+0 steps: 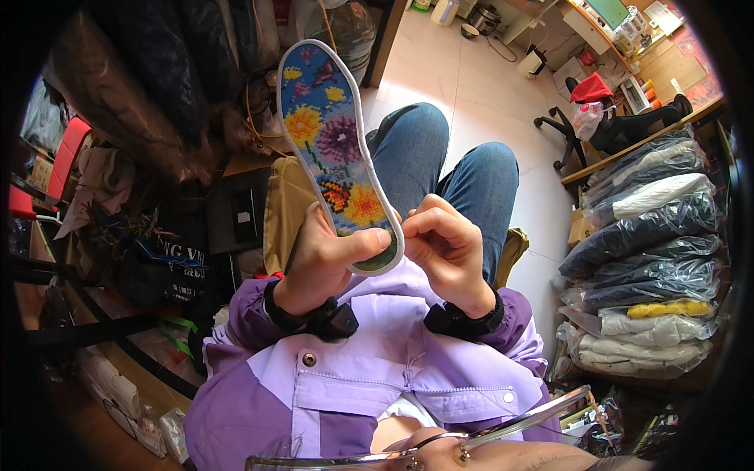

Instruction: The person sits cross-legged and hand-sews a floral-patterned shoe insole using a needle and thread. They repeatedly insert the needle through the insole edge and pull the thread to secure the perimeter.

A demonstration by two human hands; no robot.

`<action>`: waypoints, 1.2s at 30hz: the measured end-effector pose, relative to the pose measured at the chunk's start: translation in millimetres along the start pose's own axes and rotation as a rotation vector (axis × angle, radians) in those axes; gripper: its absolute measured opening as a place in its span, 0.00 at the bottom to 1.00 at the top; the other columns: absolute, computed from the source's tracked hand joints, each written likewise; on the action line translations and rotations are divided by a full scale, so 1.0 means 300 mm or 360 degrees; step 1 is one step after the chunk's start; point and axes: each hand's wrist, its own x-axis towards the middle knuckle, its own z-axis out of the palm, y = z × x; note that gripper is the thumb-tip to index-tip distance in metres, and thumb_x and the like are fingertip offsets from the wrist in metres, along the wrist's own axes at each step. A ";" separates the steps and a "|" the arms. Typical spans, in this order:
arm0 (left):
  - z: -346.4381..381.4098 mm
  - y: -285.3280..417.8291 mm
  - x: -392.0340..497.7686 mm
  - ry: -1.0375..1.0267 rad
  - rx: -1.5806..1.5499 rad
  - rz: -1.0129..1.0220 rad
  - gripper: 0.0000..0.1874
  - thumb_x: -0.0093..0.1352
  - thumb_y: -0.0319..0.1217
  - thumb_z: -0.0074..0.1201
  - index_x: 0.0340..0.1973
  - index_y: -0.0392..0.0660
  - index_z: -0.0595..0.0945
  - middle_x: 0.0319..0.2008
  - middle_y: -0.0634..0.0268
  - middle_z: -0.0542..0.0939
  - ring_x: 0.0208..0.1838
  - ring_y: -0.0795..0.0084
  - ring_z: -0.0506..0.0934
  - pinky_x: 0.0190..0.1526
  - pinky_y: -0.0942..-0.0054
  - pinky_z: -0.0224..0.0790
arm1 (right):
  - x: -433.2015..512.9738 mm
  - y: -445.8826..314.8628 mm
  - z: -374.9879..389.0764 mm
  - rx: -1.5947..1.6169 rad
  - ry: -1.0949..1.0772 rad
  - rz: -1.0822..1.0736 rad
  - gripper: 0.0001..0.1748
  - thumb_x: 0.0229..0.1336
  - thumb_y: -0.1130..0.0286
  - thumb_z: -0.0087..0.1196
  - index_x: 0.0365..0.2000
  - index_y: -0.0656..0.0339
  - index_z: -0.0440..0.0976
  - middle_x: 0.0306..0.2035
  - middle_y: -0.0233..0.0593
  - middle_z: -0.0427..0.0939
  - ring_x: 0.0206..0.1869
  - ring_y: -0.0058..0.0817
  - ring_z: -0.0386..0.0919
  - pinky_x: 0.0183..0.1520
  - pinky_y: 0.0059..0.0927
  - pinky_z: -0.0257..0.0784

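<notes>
An embroidered insole point(339, 138) with a white bound edge is held upright in front of my knees, its flowered face towards me. Yellow, orange and purple blossoms on blue cover it, with small marks printed midway. My left hand point(324, 253) grips the heel end, thumb pressed flat on the green part and fingers behind. My right hand point(445, 244) is at the lower right edge, thumb and forefinger drawn together against the white binding. Whether these fingertips pinch the binding or something thin is too small to tell.
Bagged folded garments point(642, 253) are stacked at the right. Dark plastic-wrapped clothes point(147, 76) hang at upper left. A wheeled office chair point(565, 126) stands beyond on the tiled floor point(471, 76), near an electric kettle point(532, 62). A black bag point(171, 265) lies at my left.
</notes>
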 end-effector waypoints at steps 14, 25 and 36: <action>-0.003 -0.016 0.007 -0.0053 -0.0077 -0.0043 0.15 0.57 0.26 0.58 0.40 0.37 0.79 0.33 0.63 0.81 0.34 0.77 0.79 0.39 0.79 0.72 | 0.005 0.004 0.006 0.0077 -0.0016 -0.0018 0.06 0.53 0.87 0.58 0.33 0.69 0.76 0.30 0.33 0.68 0.29 0.16 0.69 0.31 0.16 0.62; -0.021 -0.030 0.012 0.0015 0.0021 0.0083 0.10 0.61 0.24 0.56 0.39 0.36 0.81 0.33 0.66 0.82 0.34 0.81 0.79 0.38 0.79 0.72 | -0.005 -0.010 0.014 0.0410 0.0036 0.0284 0.11 0.60 0.85 0.54 0.43 0.69 0.69 0.40 0.38 0.75 0.43 0.19 0.75 0.48 0.20 0.72; -0.003 -0.051 0.014 0.0195 0.0787 0.0294 0.13 0.59 0.25 0.57 0.40 0.36 0.79 0.36 0.65 0.81 0.37 0.77 0.78 0.43 0.77 0.71 | 0.049 -0.047 -0.023 -0.0982 0.0096 -0.0545 0.08 0.48 0.84 0.61 0.30 0.63 0.76 0.39 0.43 0.76 0.41 0.40 0.77 0.44 0.34 0.72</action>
